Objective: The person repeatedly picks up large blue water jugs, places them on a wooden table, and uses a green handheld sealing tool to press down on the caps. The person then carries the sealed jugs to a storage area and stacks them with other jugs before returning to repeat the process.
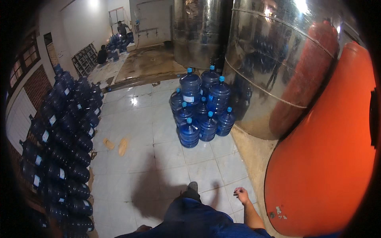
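Note:
My right hand [241, 195] hangs loosely beside my right leg, over the pale floor tiles. Its fingers are a little bent and apart, and I see nothing held in them. Of my left hand [143, 228] only a small part shows at the lower edge; its fingers are hidden. Ahead of me stands a group of capped blue water jugs [189, 135], stacked in two layers on the tiles. Their caps are light blue. Neither hand touches them.
A big orange tank [321, 158] stands close on my right, behind it shiny metal tanks [274, 67]. Dark water jugs [59, 154] lie piled along the left wall. Tan sandals [123, 146] lie on the floor. Farther back, a person [123, 27] is among more jugs.

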`<state>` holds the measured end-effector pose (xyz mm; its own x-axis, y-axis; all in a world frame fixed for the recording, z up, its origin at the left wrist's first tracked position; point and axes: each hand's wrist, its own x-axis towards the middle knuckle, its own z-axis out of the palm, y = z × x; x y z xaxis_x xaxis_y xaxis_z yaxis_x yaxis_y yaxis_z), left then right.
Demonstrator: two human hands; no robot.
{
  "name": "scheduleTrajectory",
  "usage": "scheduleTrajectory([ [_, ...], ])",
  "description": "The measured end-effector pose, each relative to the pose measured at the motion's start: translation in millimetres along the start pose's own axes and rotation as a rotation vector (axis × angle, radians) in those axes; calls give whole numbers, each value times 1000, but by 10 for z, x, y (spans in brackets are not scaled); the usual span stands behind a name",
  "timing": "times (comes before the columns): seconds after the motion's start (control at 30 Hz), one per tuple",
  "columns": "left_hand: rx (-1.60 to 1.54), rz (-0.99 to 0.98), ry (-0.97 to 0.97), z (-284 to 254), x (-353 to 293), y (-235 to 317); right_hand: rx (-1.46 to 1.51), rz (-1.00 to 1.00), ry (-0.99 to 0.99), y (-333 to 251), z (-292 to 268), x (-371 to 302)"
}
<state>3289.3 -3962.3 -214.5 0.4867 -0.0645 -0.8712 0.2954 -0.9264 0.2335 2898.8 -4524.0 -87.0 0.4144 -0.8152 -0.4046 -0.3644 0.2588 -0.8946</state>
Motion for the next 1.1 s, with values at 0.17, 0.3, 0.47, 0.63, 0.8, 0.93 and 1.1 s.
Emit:
scheduleTrajectory([
  [0.17,740,833,58,-147,1403,2827,-56,641,-21,170,-381,630],
  [0.3,400,909,279,-446,611,6173,138,763,129,605,-1003,1003],
  [0.47,-255,1154,58,-491,79,8539,509,551,205,512,-1281,2232],
  [0.63,-494,1030,-202,126,123,9001,70,603,227,-1035,-1286,4947],
  [0.8,-508,683,-162,434,-92,9166,-388,-262,20,-3442,-394,7665],
  [0.93,-661,466,-103,449,166,9631,-424,-688,48,-5295,430,8570],
  [1.1,-719,514,-67,685,1118,10285,-332,-602,50,-5603,1182,9287],
])
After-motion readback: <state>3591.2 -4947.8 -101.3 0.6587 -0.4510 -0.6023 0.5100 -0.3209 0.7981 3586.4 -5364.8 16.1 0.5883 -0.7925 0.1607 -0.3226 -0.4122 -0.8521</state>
